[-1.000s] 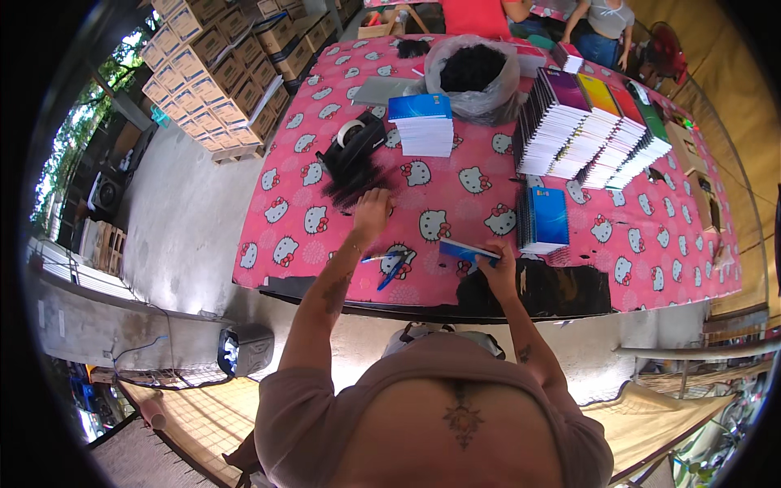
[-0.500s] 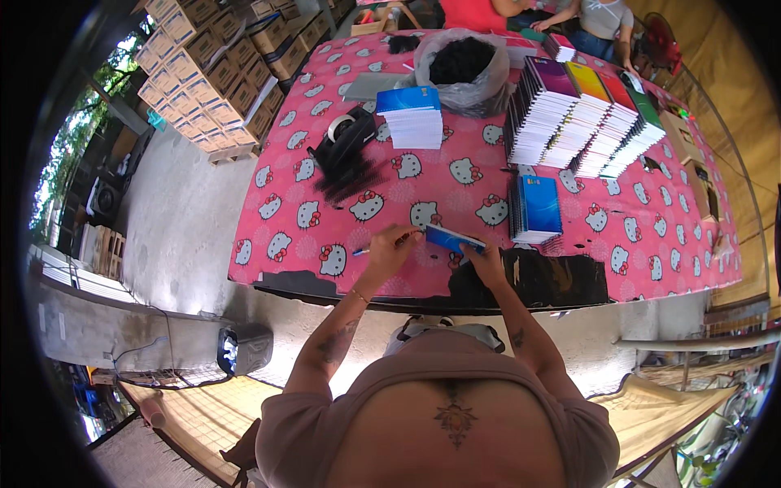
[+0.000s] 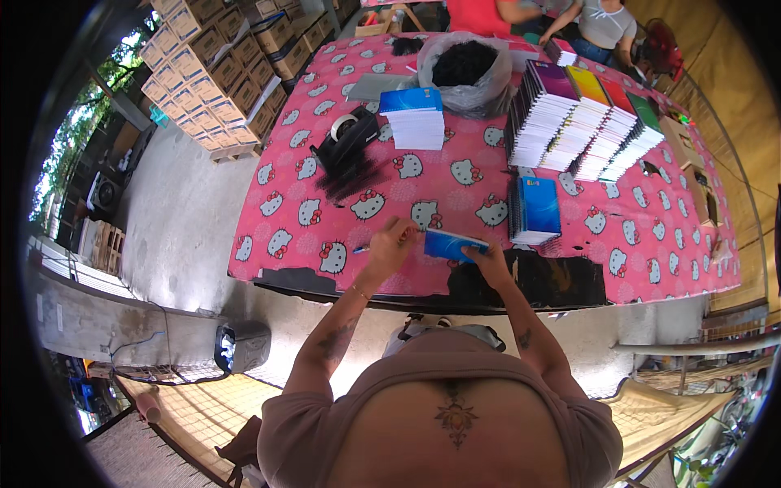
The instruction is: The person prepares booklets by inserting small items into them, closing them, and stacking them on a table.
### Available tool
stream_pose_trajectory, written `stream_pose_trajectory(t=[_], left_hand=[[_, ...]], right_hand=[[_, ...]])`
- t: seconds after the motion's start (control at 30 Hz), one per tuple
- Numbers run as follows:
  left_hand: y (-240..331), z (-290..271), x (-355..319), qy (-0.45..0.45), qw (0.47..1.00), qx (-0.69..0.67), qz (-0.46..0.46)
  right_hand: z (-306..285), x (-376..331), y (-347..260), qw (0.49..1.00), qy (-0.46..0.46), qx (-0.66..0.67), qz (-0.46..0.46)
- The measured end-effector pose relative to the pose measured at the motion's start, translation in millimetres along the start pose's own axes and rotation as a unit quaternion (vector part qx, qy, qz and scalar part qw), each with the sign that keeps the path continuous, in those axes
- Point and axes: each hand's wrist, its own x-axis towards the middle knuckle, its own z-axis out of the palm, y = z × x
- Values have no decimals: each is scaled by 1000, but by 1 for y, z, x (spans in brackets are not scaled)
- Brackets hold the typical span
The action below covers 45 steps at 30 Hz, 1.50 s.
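Observation:
My right hand (image 3: 490, 265) grips a small blue-covered notebook (image 3: 447, 245) by its right end, just above the near part of the table. Close to the notebook's left end is my left hand (image 3: 390, 246), its fingers curled together in a pinch; whatever is between them is too small to make out. A blue and white pen (image 3: 360, 250) lies beside my left wrist. Right of the held notebook stands a short stack of blue spiral notebooks (image 3: 537, 205). Farther off is a taller pile of blue-covered pads (image 3: 412, 122).
Black plastic coils (image 3: 354, 184) lie by a tape dispenser (image 3: 346, 140) on the pink tablecloth (image 3: 455, 195). A clear bag (image 3: 496, 89) holds dark material. Stacked notebooks (image 3: 582, 122) with purple, yellow, red and green covers stand at right. Two people (image 3: 598, 28) are across the table.
My left hand has drawn slightly away from the notebook's left end, its fingers curling in. The notebook has tipped so more of its blue cover shows; my right hand still holds it.

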Motion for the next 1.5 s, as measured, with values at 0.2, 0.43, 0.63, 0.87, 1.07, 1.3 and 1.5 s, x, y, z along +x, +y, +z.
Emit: stream_pose_trajectory(t=[0.2, 0.43, 0.63, 0.87, 1.07, 1.3, 1.5], left_hand=[[19, -15, 17, -122, 992, -5, 12], [33, -20, 31, -215, 969, 112, 53], [68, 16, 6, -49, 917, 357, 172], [66, -7, 42, -94, 959, 235, 126], [58, -30, 60, -233, 958, 101, 131], [57, -27, 57, -250, 964, 40, 80], [53, -37, 63, -315, 948, -9, 33]], right_hand=[[-9, -3, -5, 998, -59, 10, 8], [0, -13, -42, 995, -45, -83, -44], [9, -20, -61, 997, 67, -30, 13], [10, -20, -71, 982, 62, -169, -64], [6, -21, -88, 990, 4, -135, -40], [1, -16, -68, 990, -5, -118, -71], [3, -18, -82, 993, -34, -101, -42]])
